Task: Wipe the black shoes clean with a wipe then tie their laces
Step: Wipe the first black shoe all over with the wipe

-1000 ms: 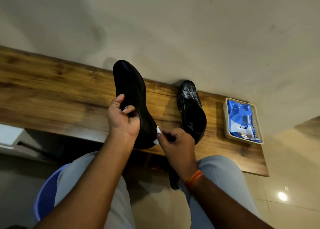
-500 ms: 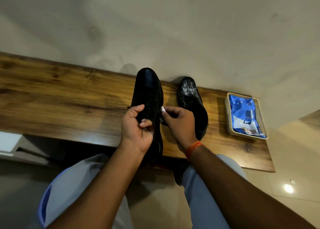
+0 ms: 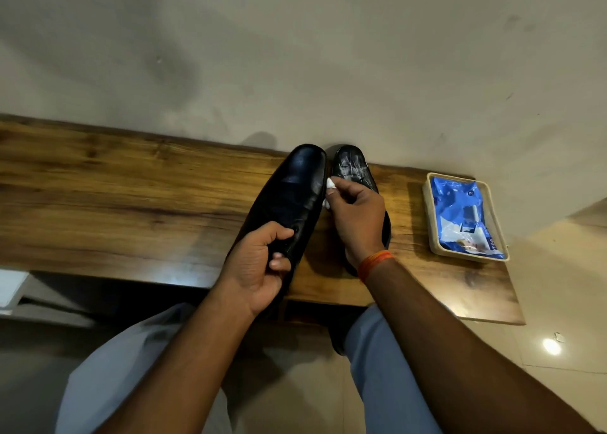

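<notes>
Since earlier we swung the glossy black leather shoe [image 3: 289, 200] right; toe points away, left grip [image 3: 259, 266] grasping it, right grip [image 3: 358, 217] pinching the crumpled white wipe [image 3: 329, 188].

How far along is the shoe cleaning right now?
Nothing looks finished. In hand: the left hand grips one black shoe while the right hand rubs a white wipe along its side. Left: the streaked second shoe on the table, then tying laces.
</notes>
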